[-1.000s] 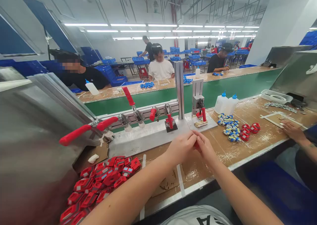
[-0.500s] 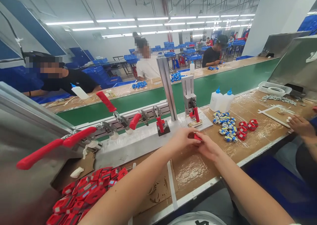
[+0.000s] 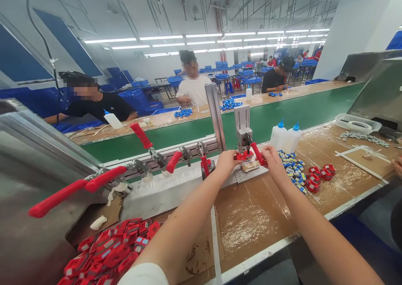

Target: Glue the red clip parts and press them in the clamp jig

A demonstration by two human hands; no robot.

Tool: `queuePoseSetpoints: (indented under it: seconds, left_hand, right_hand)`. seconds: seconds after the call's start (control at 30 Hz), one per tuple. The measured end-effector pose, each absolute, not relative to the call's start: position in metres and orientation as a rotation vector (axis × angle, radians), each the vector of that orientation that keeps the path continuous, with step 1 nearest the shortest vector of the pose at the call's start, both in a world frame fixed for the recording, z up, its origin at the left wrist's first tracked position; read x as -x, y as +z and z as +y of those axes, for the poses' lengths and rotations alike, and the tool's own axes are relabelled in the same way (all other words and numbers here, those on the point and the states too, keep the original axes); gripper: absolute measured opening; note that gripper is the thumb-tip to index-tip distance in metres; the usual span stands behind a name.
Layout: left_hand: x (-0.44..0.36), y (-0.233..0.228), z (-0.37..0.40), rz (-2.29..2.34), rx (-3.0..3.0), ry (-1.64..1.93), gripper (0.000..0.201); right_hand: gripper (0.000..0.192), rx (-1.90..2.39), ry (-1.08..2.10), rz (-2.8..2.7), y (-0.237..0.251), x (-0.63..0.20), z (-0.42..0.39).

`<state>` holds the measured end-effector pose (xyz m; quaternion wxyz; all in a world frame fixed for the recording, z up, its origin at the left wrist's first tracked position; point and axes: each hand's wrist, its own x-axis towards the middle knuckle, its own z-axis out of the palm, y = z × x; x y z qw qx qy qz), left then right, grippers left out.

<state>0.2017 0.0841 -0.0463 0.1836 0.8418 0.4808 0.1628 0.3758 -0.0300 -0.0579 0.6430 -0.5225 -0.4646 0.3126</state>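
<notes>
Both hands are up at the small toggle-clamp fixture on the metal plate at the back of the desk. The left hand has its fingertips closed on a small red part seated on the fixture's base, a flat, glossy red plastic piece (its finer shape is too small to make out). The right hand is closed around the clamp's red handle, which slants down toward the right. Just right of that hand lie a heap of blue and yellow pieces and a few more red parts, with two white bottles behind them. A large pile of red parts sits near the left edge.
</notes>
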Motion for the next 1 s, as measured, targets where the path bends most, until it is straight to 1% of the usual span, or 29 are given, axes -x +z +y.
queuePoseSetpoints:
  seconds: [0.1, 0.17, 0.23, 0.3, 0.47, 0.73, 0.83, 1.0]
  left_hand:
    - [-0.219, -0.054, 0.087, 1.321, -2.331, 0.5, 0.037]
    - [-0.23, -0.06, 0.089, 1.3, -2.287, 0.532, 0.04]
    - [-0.237, -0.065, 0.09, 1.29, -2.23, 0.561, 0.044]
    - [-0.241, -0.07, 0.091, 1.28, -2.174, 0.59, 0.045]
    - [-0.24, -0.078, 0.095, 1.2, -2.074, 0.651, 0.041]
    - [-0.237, -0.085, 0.099, 1.132, -2.023, 0.679, 0.041]
    - [-0.237, -0.085, 0.099, 1.133, -2.034, 0.687, 0.043]
    - [-0.236, -0.084, 0.1, 1.136, -2.077, 0.671, 0.039]
  right_hand:
    - [0.045, 0.969, 0.764, -1.072, -0.019, -0.365, -0.031]
    - [0.051, 0.916, 0.754, -1.113, 0.004, -0.362, -0.028]
    - [0.051, 0.936, 0.741, -1.133, 0.018, -0.362, -0.023]
    - [0.047, 0.972, 0.734, -1.145, 0.02, -0.364, -0.022]
    - [0.042, 1.008, 0.747, -1.148, -0.012, -0.365, -0.035]
    - [0.027, 1.025, 0.771, -1.184, -0.056, -0.359, -0.04]
    - [0.03, 1.128, 0.656, -1.302, -0.07, -0.362, -0.04]
    - [0.035, 1.37, 0.294, -1.571, -0.103, -0.374, -0.027]
